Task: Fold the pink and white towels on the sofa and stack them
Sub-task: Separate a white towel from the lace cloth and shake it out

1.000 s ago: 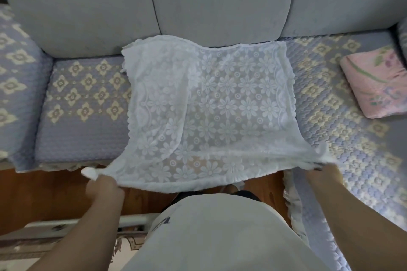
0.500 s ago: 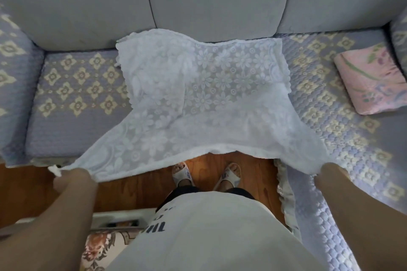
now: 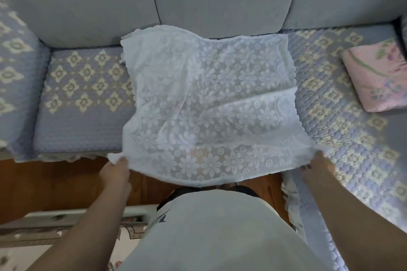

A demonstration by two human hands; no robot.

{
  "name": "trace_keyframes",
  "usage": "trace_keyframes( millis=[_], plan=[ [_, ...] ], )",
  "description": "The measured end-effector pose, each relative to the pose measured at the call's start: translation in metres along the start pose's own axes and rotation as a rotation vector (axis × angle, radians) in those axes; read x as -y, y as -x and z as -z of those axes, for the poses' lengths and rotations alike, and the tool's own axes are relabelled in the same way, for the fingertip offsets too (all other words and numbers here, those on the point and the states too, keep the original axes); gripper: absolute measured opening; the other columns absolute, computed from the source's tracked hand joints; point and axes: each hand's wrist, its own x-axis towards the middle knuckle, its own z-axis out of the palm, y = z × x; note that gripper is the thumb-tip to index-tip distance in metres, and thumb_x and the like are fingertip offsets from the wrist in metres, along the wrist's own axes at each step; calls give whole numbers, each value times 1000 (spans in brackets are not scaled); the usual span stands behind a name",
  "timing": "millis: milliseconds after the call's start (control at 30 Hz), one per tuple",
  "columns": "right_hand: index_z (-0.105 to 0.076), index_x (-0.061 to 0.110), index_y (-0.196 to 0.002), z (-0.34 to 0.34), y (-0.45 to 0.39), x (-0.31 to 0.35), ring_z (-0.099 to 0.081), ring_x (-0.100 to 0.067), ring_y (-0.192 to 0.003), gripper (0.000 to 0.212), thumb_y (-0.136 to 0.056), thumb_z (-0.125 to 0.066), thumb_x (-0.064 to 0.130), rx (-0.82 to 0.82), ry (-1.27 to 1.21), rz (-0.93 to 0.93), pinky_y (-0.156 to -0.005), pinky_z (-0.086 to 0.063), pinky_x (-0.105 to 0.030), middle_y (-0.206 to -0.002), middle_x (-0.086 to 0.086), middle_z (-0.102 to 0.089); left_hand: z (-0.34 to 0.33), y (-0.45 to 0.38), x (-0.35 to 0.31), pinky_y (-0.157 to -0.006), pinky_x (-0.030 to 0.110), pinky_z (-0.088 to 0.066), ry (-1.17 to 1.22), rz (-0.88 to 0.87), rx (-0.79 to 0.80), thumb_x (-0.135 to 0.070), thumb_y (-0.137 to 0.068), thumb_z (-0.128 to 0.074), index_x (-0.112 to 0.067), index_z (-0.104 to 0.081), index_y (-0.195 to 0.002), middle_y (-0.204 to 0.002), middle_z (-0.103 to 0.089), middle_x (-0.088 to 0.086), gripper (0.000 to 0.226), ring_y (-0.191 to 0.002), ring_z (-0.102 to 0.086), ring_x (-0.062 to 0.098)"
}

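Both hands (image 3: 115, 170) (image 3: 317, 166) pinch white towel (image 3: 207, 99) corners over quilted sofa (image 3: 83, 99), wooden floor (image 3: 55, 185).

A single head-worn wide-angle view looks steeply down, close over the sofa (image 3: 83, 103) seat and wooden floor (image 3: 66, 185).

Dark printed lettering stood on the front of the person's light shirt (image 3: 211, 233), at its left edge near the hem. Only a sliver of it showed, foreshortened and partly folded under, and it looked like the ends of two or three capital letters, though none could be read. No other text was legible.
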Motion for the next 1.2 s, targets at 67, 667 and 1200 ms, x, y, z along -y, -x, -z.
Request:
trace_keyframes(
  millis=[67, 667, 1200],
  plan=[
    [-56, -8, -117, -14, 10, 1, -57, -29, -89, 51, -90, -56, 35, -50, -87, 43, -76, -56, -36, -103, -16, -61, -12, 23, 5, -86, 32, -50, -146, -116, 179, -10, -90, -72, -8, -65, -124, -113, -69, 7, 35, -100, -66, 23],
    [-71, 19, -86, -116, 144, 12, -63, -6, -87, 7, -89, -71, 12, 452, 170, 705, -73, -48, -14, -87, 12, -66, -73, 155, -6, -59, 19, -50, -432, -460, 758, -23, -94, -68, -22, -73, -88, -77, -76, -2, 7, -72, -73, 12],
    [-68, 19, -85, -116, 150, 14, -63, -10, -83, 16, -98, -62, 26, 512, 183, 820, -70, -47, -17, -83, 11, -66, -69, 165, -20, -76, 36, -63, -394, -343, 838, -17, -102, -54, -7, -70, -91, -90, -75, 9, 21, -83, -76, 23]
  ],
)
